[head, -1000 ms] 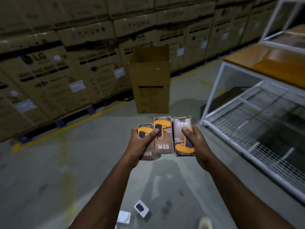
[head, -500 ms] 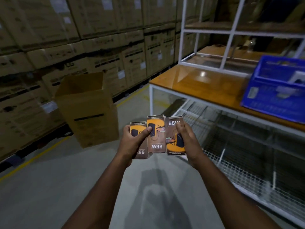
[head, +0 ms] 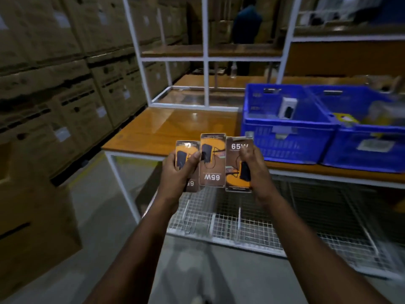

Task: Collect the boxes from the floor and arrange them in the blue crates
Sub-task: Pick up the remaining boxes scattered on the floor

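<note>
Three boxes in hand, fanned side by side at frame centre, not yet in any crate.

- Left hand (head: 178, 172): grasps the left box (head: 186, 150), thumb across its face and reaching onto the middle box (head: 213, 160), which reads "65W" upside down. Which hand carries the middle box: can't tell.
- Right hand (head: 252, 165): fingers curled round the right box (head: 235, 154), "65W" upright.
- Blue crates at approx 2 o'clock from the hands, on the wooden desk (head: 166, 126): near crate (head: 285, 130) w/ one pale box (head: 287, 108) standing inside; second crate (head: 363, 150) to its right holds a few items, too blurred to ID.
- Boxes sit just short of the near crate's front-left corner, over the desk edge.

Progress, my read: partway. Some stock already in the crates; this trio collected, placement pending. Floor under the arms is visible w/ no boxes in this shot, but only a strip shows, so how many remain is unknown.

Other: wire shelf (head: 241, 218) below the desk; open carton (head: 32, 216) at 9 o'clock; a person (head: 246, 23) beyond the racking at 12.
</note>
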Demonstrator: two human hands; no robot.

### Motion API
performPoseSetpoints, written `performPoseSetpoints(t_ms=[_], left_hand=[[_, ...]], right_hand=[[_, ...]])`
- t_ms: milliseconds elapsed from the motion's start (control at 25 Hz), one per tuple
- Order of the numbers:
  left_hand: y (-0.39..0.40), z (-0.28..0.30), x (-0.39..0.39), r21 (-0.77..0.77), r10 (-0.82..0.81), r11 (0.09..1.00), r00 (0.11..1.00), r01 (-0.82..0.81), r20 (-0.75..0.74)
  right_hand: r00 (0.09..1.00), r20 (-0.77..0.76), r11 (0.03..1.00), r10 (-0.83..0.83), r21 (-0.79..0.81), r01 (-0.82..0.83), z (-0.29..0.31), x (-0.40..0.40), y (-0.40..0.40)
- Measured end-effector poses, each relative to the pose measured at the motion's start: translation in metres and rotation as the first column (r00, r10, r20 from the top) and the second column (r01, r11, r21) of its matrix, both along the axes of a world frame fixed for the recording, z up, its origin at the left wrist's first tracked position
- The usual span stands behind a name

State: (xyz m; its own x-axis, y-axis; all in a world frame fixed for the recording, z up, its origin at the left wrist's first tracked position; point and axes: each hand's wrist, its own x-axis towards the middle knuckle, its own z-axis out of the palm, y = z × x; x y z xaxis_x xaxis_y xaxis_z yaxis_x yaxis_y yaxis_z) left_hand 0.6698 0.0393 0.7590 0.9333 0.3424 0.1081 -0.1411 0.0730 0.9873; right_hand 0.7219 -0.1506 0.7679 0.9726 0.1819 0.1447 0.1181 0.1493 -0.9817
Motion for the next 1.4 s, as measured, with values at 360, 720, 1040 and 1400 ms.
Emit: performPoseSetpoints(t_ms=[360,720,1040,1400], left_hand=[[-0.062,0.043,0.203,-0.017,-0.357,0.933,0.930,0.360,0.087],[-0.138,0.069,0.320,0.091,-0.441,0.895,0.897,0.437,0.033],[-0.190,0.067,0.404,0.317,-0.244,0.908,0.961,0.274,-0.132],[-0.218,0.028,0.427,0.694,0.019,0.347,0.735,0.631,-0.678]], right_hand=[[0.849,0.044,0.848,-0.527,0.094,0.522,0.049,0.135,-0.068],[0.752,0.017,0.752,-0.658,0.050,0.657,0.099,0.248,-0.144],[0.898,-0.306,0.866,-0.317,-0.479,0.143,0.093,0.337,-0.215],[0.993,0.119,-0.227,-0.026,-0.968,0.110,0.048,0.374,-0.216]])
